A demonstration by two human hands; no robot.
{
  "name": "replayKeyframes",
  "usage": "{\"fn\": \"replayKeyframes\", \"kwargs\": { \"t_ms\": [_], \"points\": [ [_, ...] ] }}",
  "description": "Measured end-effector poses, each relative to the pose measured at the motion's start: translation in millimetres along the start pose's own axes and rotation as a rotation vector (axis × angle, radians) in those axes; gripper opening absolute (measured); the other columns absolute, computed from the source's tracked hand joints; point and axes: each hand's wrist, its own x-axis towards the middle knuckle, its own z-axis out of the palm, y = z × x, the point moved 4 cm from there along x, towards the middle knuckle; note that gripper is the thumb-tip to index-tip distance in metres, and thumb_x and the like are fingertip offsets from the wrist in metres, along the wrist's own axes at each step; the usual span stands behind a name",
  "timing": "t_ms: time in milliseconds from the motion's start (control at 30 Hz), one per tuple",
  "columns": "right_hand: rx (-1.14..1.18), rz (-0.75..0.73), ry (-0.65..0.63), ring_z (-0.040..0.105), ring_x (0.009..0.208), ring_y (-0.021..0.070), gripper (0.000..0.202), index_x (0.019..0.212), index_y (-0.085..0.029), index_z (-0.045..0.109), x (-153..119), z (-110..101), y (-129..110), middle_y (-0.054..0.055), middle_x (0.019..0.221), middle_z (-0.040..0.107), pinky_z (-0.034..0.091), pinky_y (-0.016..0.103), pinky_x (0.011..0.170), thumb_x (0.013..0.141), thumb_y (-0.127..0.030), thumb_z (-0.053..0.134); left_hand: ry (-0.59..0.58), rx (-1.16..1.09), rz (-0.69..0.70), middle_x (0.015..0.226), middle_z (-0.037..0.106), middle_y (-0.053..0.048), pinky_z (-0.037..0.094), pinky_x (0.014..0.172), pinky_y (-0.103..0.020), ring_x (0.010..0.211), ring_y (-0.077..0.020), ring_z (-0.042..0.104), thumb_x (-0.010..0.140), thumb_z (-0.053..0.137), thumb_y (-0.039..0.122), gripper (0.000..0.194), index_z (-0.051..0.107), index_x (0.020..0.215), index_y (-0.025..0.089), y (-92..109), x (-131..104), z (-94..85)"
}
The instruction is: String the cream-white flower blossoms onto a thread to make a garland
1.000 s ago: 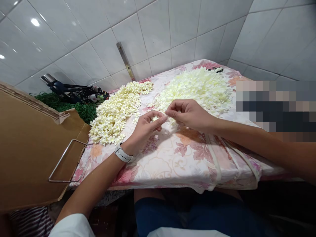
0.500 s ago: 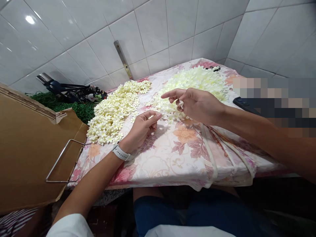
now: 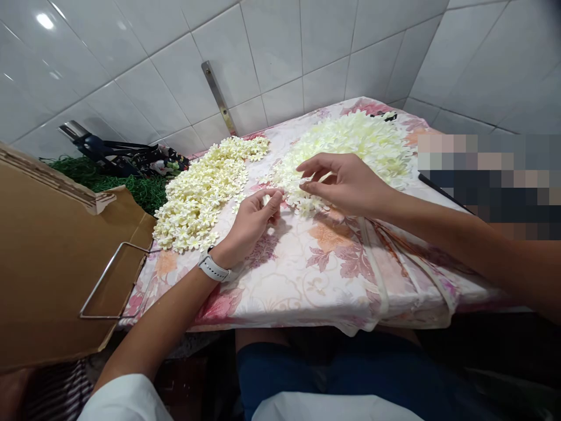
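My left hand (image 3: pixel 256 219), with a white watch on its wrist, is closed in a pinch above the cloth-covered table (image 3: pixel 280 292). What its fingers hold is too small to name. To its right is my right hand (image 3: pixel 346 182), thumb and fingers apart, with nothing visible between them. It hovers at the front edge of a pile of large pale petals (image 3: pixel 359 140). A heap of small cream flowers (image 3: pixel 197 199) lies left of my left hand. The two hands do not touch.
A cardboard box (image 3: pixel 56 275) with a metal wire handle stands at the left. Behind it are green artificial grass (image 3: pixel 83 175) and a dark folded umbrella (image 3: pixel 105 155). White cords (image 3: pixel 374 275) hang over the front edge. A tiled wall rises behind.
The small white piece in my right hand no longer shows, and its fingers have opened and curved downward. My left hand stays pinched in nearly the same place. The view has shifted slightly.
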Motion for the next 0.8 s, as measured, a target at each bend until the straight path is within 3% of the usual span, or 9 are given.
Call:
{"fn": "replayKeyframes", "kwargs": {
  "t_ms": [133,267,367,433,567,700,800],
  "points": [
    [-0.278,-0.158,0.097,0.056,0.079,0.0207,0.027,0.105,-0.015,0.071,-5,-1,-9,0.011,0.098,0.064,0.046,0.037,0.073,0.081,-0.026,0.072,-0.047,-0.157,-0.080,0.077,0.060,0.000,0.045,0.063,-0.019,0.067,-0.0079,0.055,0.083,0.076,0.045,0.043,0.069,0.112,0.014,0,-2,2.3],
    [-0.290,-0.303,-0.050,0.056,0.076,0.0196,0.024,0.100,-0.018,0.069,-11,13,-13,0.008,0.087,0.064,0.043,0.034,0.072,0.088,-0.039,0.065,-0.103,-0.295,-0.183,0.082,0.065,-0.002,0.050,0.070,-0.021,0.071,-0.0094,0.060,0.085,0.076,0.034,0.032,0.070,0.109,0.014,-4,-4,7.5],
    [-0.270,-0.388,-0.185,0.056,0.072,0.0181,0.027,0.094,-0.020,0.066,-15,23,-12,0.005,0.082,0.064,0.042,0.031,0.069,0.084,-0.045,0.071,-0.200,-0.339,-0.135,0.082,0.066,-0.003,0.051,0.071,-0.020,0.071,-0.0092,0.061,0.083,0.079,0.032,0.025,0.073,0.097,0.013,-4,-5,13.8],
    [-0.277,-0.432,-0.163,0.055,0.072,0.0174,0.030,0.093,-0.019,0.064,-16,25,-11,0.005,0.083,0.064,0.042,0.030,0.067,0.080,-0.042,0.077,-0.236,-0.346,-0.105,0.083,0.068,-0.003,0.051,0.075,-0.020,0.074,-0.0096,0.063,0.081,0.080,0.031,0.024,0.074,0.095,0.013,-4,-6,16.6],
    [-0.333,-0.566,-0.067,0.056,0.072,0.0167,0.018,0.095,-0.018,0.062,-19,25,-12,0.004,0.082,0.063,0.043,0.029,0.066,0.085,-0.028,0.073,-0.209,-0.366,-0.139,0.088,0.071,-0.005,0.053,0.086,-0.024,0.086,-0.0125,0.067,0.084,0.078,0.031,0.023,0.076,0.097,0.012,-5,-6,16.2],
    [-0.361,-0.651,-0.049,0.058,0.073,0.0163,0.004,0.094,-0.019,0.065,-20,24,-13,0.004,0.081,0.061,0.045,0.029,0.066,0.091,-0.019,0.064,-0.126,-0.417,-0.148,0.088,0.072,-0.004,0.055,0.089,-0.028,0.083,-0.0121,0.067,0.084,0.076,0.028,0.017,0.075,0.092,0.013,-6,-4,10.5],
    [-0.355,-0.707,-0.043,0.059,0.076,0.0169,0.009,0.087,-0.020,0.066,-22,23,-14,0.005,0.082,0.061,0.046,0.029,0.067,0.094,-0.019,0.061,-0.078,-0.431,-0.157,0.084,0.070,-0.003,0.057,0.087,-0.028,0.078,-0.0114,0.066,0.084,0.076,0.024,0.012,0.072,0.086,0.013,-6,-2,7.6]
  ]
}}
